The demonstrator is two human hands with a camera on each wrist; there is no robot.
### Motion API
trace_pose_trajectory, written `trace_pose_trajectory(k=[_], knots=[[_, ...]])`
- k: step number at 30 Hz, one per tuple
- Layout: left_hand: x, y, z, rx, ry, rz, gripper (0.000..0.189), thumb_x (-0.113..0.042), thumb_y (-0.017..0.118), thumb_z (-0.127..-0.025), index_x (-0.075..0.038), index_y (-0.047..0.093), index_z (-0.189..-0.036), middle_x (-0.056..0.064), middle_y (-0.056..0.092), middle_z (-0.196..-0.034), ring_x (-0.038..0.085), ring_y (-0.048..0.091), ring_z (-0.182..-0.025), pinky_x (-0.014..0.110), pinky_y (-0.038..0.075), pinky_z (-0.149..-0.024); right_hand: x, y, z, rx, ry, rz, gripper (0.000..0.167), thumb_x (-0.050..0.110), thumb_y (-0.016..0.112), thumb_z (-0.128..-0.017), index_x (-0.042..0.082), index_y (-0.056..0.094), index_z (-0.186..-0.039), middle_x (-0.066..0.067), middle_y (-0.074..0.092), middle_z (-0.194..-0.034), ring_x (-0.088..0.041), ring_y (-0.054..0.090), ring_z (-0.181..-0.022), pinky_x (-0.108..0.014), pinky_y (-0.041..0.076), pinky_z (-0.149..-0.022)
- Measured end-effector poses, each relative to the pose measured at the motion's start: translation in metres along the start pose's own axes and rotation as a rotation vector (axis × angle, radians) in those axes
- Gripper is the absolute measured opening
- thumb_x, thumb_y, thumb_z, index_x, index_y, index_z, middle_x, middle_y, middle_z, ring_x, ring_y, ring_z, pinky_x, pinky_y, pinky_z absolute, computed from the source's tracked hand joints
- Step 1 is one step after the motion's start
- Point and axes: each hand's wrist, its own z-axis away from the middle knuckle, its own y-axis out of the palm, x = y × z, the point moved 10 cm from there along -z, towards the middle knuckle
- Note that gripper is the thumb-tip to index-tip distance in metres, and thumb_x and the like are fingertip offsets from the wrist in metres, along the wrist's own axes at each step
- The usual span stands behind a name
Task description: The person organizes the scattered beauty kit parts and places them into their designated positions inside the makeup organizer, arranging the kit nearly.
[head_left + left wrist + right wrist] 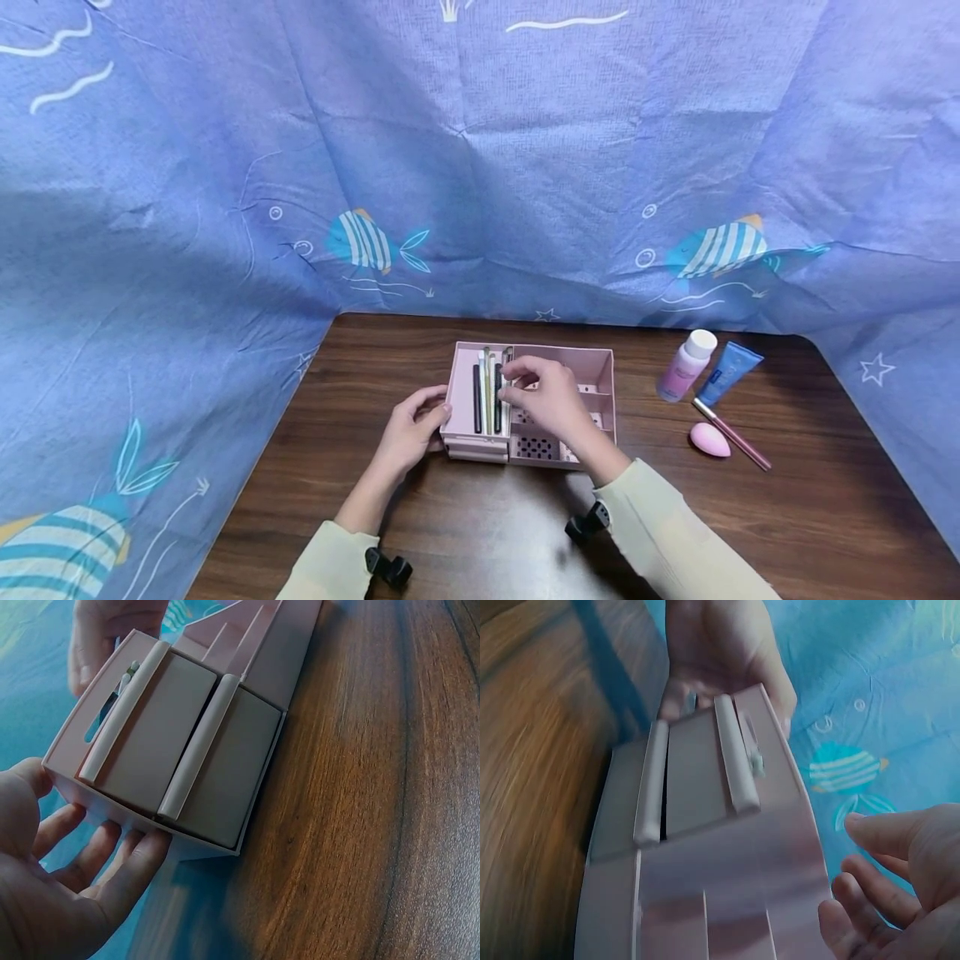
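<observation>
A pink desktop organizer point(459, 396) stands on the wooden table, with two drawer fronts point(217, 746) at its left part. Several slim pencils and brushes point(487, 392), black, white and greenish, lie side by side in its top tray. My left hand point(411, 429) holds the organizer's left side, thumb at the upper edge and fingers against the wall. Over the tray's right edge hovers my right hand point(546, 396), its fingertips close to a black pencil. In the right wrist view the right fingers point(889, 896) are loosely bent and apart, holding nothing.
Divided compartments point(596, 367) with perforated bottoms fill the organizer's right part. Farther right stand a pink bottle point(684, 371) with a white cap and a blue tube point(726, 375). A pink makeup sponge point(709, 440) and a slim pink tube point(738, 439) lie nearer. Blue fish-print cloth point(525, 208) hangs behind.
</observation>
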Motion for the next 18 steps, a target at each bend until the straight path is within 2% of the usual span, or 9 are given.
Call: trace_pose_trajectory(k=[5, 9, 14, 18], knots=[[0.0, -0.001, 0.001, -0.009, -0.006, -0.009, 0.039, -0.011, 0.066, -0.099, -0.009, 0.063, -0.138, 0.021, 0.064, -0.127, 0.018, 0.068, -0.096, 0.046, 0.066, -0.068, -0.015, -0.017, 0.006, 0.002, 0.006, 0.042, 0.032, 0.017, 0.087, -0.08, 0.013, 0.077, -0.11, -0.004, 0.078, -0.097, -0.014, 0.069, -0.084, -0.03, 0.058, -0.074], [0.001, -0.001, 0.002, -0.013, -0.022, -0.016, 0.039, -0.012, 0.066, -0.099, -0.01, 0.063, -0.138, 0.02, 0.064, -0.128, 0.017, 0.067, -0.097, 0.045, 0.066, -0.069, -0.027, -0.032, 0.013, -0.013, -0.02, 0.054, 0.033, 0.016, 0.087, -0.08, 0.009, 0.076, -0.111, -0.006, 0.077, -0.097, -0.014, 0.067, -0.082, -0.025, 0.057, -0.07], [0.0, 0.0, 0.002, -0.009, -0.022, -0.015, 0.039, -0.012, 0.066, -0.099, -0.01, 0.063, -0.138, 0.021, 0.063, -0.129, 0.018, 0.067, -0.097, 0.046, 0.066, -0.069, -0.04, -0.058, 0.022, -0.058, -0.054, 0.041, 0.028, 0.011, 0.087, -0.08, 0.006, 0.077, -0.106, -0.007, 0.077, -0.095, -0.014, 0.065, -0.076, -0.021, 0.055, -0.065], [-0.004, -0.001, 0.002, -0.015, -0.018, -0.023, 0.039, -0.012, 0.067, -0.099, -0.009, 0.063, -0.138, 0.021, 0.063, -0.129, 0.02, 0.068, -0.097, 0.047, 0.066, -0.069, -0.052, -0.079, 0.03, -0.096, -0.042, 0.056, 0.026, 0.012, 0.087, -0.081, 0.007, 0.077, -0.105, -0.004, 0.075, -0.088, -0.013, 0.063, -0.074, -0.02, 0.054, -0.062]])
